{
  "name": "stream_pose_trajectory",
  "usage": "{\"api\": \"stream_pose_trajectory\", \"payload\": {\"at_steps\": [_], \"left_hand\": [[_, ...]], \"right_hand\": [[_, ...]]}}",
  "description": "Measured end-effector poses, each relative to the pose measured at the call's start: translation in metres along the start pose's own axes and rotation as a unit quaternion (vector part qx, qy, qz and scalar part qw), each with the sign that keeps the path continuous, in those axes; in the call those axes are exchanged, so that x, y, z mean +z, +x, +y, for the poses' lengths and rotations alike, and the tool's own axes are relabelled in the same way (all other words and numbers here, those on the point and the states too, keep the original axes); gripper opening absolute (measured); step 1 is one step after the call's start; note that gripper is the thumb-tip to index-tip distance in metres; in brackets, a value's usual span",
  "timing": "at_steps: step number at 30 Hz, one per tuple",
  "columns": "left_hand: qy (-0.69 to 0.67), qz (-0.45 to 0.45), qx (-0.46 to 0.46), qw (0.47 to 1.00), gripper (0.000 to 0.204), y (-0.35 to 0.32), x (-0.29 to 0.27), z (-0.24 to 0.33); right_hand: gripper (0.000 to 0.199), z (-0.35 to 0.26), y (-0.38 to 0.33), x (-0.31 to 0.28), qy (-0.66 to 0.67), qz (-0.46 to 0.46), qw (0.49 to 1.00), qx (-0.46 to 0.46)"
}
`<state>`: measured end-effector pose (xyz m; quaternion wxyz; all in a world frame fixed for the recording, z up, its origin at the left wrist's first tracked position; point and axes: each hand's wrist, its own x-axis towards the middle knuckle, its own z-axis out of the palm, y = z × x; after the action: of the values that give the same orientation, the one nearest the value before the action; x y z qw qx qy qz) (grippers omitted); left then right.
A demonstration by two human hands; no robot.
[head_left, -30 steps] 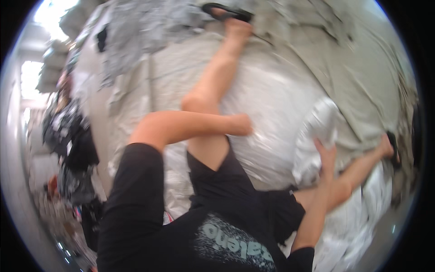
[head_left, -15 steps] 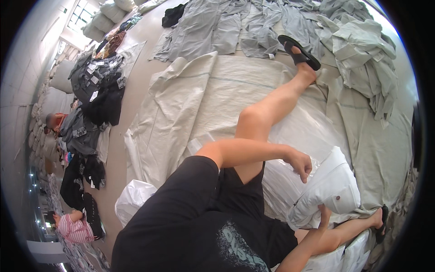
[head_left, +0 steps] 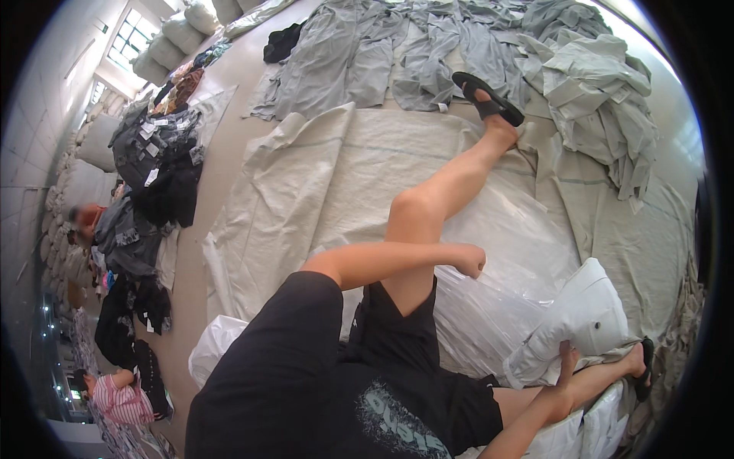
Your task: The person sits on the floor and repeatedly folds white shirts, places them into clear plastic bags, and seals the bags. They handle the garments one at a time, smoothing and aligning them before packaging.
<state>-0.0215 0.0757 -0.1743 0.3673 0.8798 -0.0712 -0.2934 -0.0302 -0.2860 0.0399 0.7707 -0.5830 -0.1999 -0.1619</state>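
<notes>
Right of the flat plastic bags [head_left: 475, 312], the right grip [head_left: 566, 366] clamps a folded white garment [head_left: 582, 307], its fingers mostly hidden; over the bags, the left grip [head_left: 466, 260] is curled together, contents unclear.

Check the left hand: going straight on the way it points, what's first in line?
Probably the clear plastic packaging just beyond the left hand; the white folded garment lies farther along, near that line. Depth is unclear, so it might pass above the plastic.
</notes>
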Motion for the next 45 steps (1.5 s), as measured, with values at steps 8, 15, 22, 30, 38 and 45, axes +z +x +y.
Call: {"api": "stream_pose_trajectory", "payload": {"at_steps": [8, 15, 22, 30, 38, 45], "left_hand": [[-0.005, 0.331, 0.041, 0.943, 0.028, 0.0, 0.008, 0.06], [0.07, 0.585, 0.165, 0.791, 0.024, -0.005, -0.011, 0.068], [0.106, 0.555, 0.225, 0.793, 0.006, -0.04, -0.016, 0.09], [-0.176, 0.373, 0.145, 0.9, 0.015, -0.071, 0.009, 0.097], [-0.263, 0.384, 0.089, 0.88, 0.016, -0.058, 0.047, 0.111], [-0.074, 0.371, 0.175, 0.909, 0.01, -0.054, 0.024, 0.126]], "right_hand": [[0.072, 0.03, -0.017, -0.018, -0.105, -0.331, 0.868, 0.355], [0.072, 0.014, -0.012, -0.018, 0.048, -0.403, 0.782, 0.473], [0.053, -0.002, -0.008, -0.016, -0.051, -0.552, 0.777, 0.3], [0.058, 0.028, -0.018, -0.043, -0.162, -0.432, 0.801, 0.382], [0.054, 0.058, -0.04, -0.044, -0.345, -0.393, 0.787, 0.329], [0.051, 0.059, -0.057, -0.039, -0.414, -0.463, 0.722, 0.303]]}}
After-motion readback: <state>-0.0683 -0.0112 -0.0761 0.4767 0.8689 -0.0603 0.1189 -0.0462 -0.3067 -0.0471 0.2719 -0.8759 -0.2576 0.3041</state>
